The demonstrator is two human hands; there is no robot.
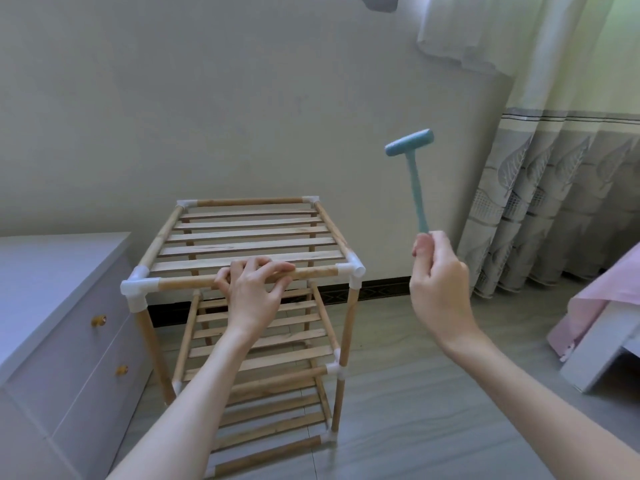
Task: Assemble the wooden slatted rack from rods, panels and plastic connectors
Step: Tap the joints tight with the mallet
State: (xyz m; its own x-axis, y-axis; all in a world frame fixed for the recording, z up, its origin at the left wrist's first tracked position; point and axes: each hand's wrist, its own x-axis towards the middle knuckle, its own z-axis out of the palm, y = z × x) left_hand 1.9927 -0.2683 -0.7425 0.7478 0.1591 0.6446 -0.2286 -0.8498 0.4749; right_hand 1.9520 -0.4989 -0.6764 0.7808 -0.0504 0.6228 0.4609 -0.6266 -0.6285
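Her left hand curls round the rack's front top rod, while the right hand grips a raised blue mallet.

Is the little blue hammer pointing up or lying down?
Pointing up. The right hand holds the blue hammer by the bottom of its handle, with its head raised in the air beside the rack.

A home bedroom: bed, drawer chest, patterned curtains.
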